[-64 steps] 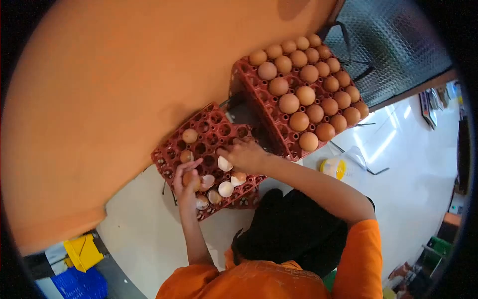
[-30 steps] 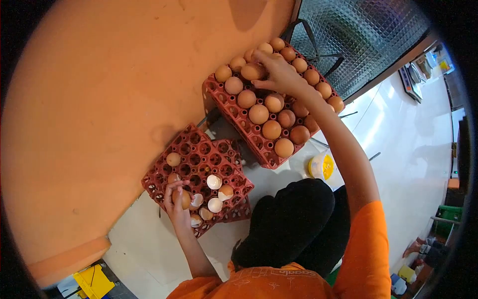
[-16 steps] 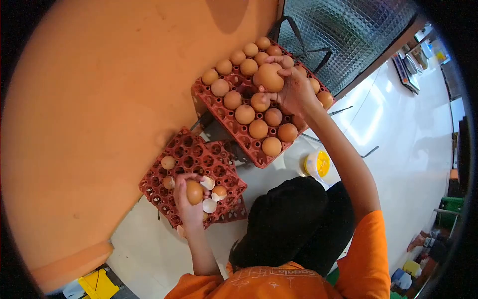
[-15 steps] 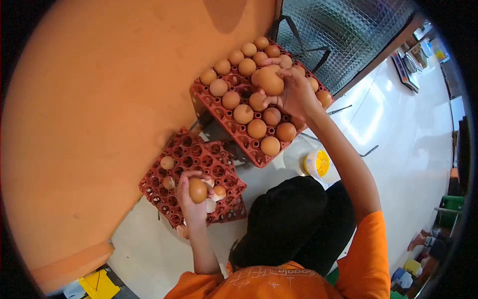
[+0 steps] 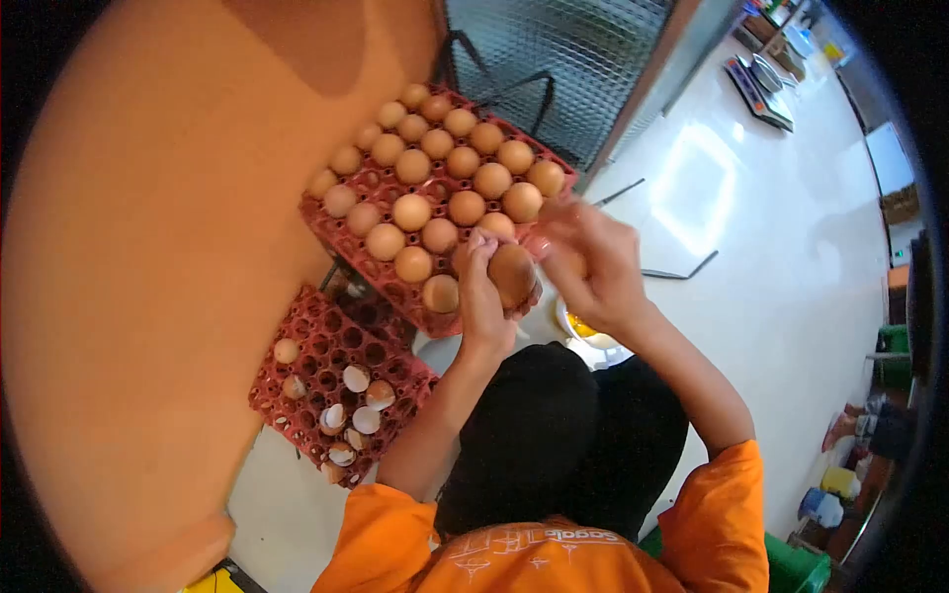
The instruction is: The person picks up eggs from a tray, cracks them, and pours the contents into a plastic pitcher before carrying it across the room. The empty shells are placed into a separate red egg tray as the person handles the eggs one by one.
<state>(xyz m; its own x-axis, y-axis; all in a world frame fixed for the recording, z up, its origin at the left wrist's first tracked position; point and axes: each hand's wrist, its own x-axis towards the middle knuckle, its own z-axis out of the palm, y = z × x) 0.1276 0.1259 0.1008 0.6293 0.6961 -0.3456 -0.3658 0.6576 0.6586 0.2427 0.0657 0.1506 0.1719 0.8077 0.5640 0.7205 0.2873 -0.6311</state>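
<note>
My left hand (image 5: 487, 308) is wrapped round a brown egg (image 5: 512, 275) in front of my knees, beside the near corner of the full red egg tray (image 5: 423, 318). Close to its right, my right hand (image 5: 598, 262) is curled and blurred by motion. A brown, rounded surface, seemingly an egg (image 5: 575, 265), shows partly between its thumb and fingers. Below that hand stands a white bowl (image 5: 603, 348) with yellow egg in it, partly hidden by the wrist. Many brown eggs (image 5: 411, 211) sit in the full tray, with some bare cups among them.
A lower red tray (image 5: 326, 341) at left holds two small eggs and several broken eggshells (image 5: 366, 420). An orange wall (image 5: 148, 247) borders the left side. Behind the trays stands a textured glass panel (image 5: 563, 59). Thin dark metal legs (image 5: 682, 275) jut over the floor at right.
My left hand has moved from the lower tray up and right with its egg. My right hand has come down from the full tray to beside it. The view has shifted.
</note>
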